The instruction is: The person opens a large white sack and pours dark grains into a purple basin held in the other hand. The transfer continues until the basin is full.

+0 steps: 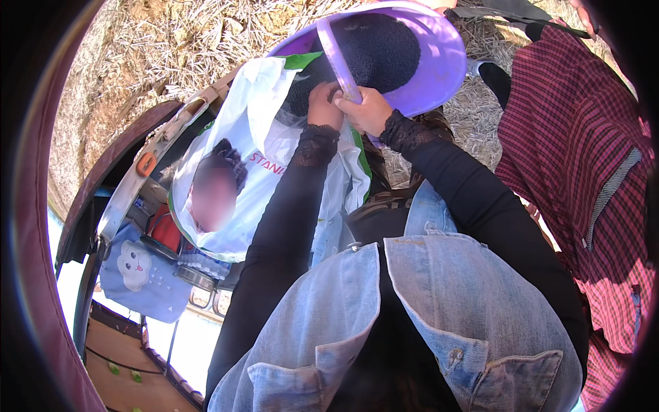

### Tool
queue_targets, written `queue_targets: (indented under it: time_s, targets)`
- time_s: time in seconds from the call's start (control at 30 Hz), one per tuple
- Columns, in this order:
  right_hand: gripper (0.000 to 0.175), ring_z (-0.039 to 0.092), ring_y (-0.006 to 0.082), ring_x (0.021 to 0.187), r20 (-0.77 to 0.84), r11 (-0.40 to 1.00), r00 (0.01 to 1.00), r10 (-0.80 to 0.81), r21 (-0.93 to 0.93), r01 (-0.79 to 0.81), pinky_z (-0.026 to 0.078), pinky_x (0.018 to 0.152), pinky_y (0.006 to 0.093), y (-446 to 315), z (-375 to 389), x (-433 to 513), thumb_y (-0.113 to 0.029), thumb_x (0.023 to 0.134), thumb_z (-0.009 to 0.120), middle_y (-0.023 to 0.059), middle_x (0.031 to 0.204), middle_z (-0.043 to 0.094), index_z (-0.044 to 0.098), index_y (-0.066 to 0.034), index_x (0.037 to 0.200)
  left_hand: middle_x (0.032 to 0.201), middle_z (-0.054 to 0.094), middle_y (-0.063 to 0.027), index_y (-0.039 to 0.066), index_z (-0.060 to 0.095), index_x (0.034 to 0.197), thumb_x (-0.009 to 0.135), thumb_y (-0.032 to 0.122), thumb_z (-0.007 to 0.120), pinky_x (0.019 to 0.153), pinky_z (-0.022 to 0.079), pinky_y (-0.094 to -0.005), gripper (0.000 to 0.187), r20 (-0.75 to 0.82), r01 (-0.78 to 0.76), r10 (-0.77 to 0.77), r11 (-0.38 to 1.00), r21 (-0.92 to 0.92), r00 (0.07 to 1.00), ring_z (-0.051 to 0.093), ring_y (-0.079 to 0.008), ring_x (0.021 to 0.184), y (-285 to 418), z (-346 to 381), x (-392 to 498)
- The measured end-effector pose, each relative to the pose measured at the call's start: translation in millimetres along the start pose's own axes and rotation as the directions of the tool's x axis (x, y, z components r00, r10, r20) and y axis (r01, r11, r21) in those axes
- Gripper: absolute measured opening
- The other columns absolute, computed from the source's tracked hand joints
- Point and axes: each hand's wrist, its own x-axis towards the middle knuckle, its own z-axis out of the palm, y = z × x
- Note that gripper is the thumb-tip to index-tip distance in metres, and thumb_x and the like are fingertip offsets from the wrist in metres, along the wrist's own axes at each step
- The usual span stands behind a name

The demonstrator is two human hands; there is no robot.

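Observation:
A purple plastic basin (443,56) with a pale purple handle band (329,44) is tilted in front of me. Small black granules or seeds (383,49) fill much of it and run down towards the mouth of a white printed plastic bag (273,134) on the left. My right hand (368,110) grips the near end of the band. Close beside it, my left hand (325,105) has its fingers curled at the band's edge, over the granules by the bag's mouth. What the left fingertips touch is hidden.
Dry straw (170,36) covers the ground. On the left, a worn rail (123,206) with an orange reflector runs beside the bag, near a blue cloth (144,273) with a cloud print. A person in a red checked garment (556,103) is close on my right.

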Motion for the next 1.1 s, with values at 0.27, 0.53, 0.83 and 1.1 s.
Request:
queue_targets:
  time_s: [0.27, 0.53, 0.83, 1.1]
  targets:
    - [0.02, 0.046, 0.008, 0.044, -0.028, 0.997, 1.0, 0.002, -0.076, -0.004, 0.036, 0.041, 0.0255, -1, 0, -3, -0.02, 0.084, 0.061, 0.0, 0.056, 0.049, 0.055, -0.0016, 0.08, 0.121, 0.049, -0.0275, -0.003, 0.04, 0.127, 0.076, 0.005, 0.054, 0.099, 0.035, -0.0452, 0.054, -0.217, 0.047, 0.024, 0.947, 0.317, 0.976, 0.045, -0.0428, 0.114, 29, -10, 44]
    - [0.016, 0.04, 0.0071, 0.041, -0.015, 0.99, 0.997, -0.079, -0.121, 0.076, 0.03, 0.038, 0.0252, 0, 1, -2, -0.016, 0.087, 0.058, -0.0027, 0.055, 0.043, 0.05, -0.0043, 0.081, 0.128, 0.044, -0.0297, -0.002, 0.053, 0.116, 0.075, 0.011, 0.06, 0.101, 0.035, -0.0424, 0.043, -0.075, 0.03, -0.009, 0.96, 0.278, 0.997, 0.042, -0.0422, 0.12, 18, 4, 55]
    - [0.02, 0.045, 0.0088, 0.043, -0.032, 0.998, 0.999, -0.023, -0.066, 0.02, 0.036, 0.041, 0.0271, 2, -4, 2, -0.019, 0.084, 0.06, 0.0001, 0.055, 0.048, 0.054, -0.0016, 0.079, 0.127, 0.043, -0.0319, -0.012, 0.036, 0.127, 0.079, 0.011, 0.056, 0.105, 0.029, -0.0394, 0.056, -0.391, 0.113, -0.031, 0.976, 0.188, 0.92, 0.043, -0.0401, 0.119, 23, -12, -30]
    - [0.02, 0.044, 0.0084, 0.042, -0.006, 0.998, 1.0, -0.011, -0.06, 0.011, 0.036, 0.04, 0.0266, 1, -4, -2, -0.02, 0.085, 0.06, -0.0006, 0.054, 0.046, 0.052, -0.0024, 0.079, 0.124, 0.045, -0.0355, -0.018, 0.04, 0.122, 0.088, 0.03, 0.047, 0.101, 0.035, -0.0414, 0.059, -0.508, 0.474, -0.477, 0.868, -0.146, 0.717, 0.045, -0.0434, 0.117, -27, -12, 12]
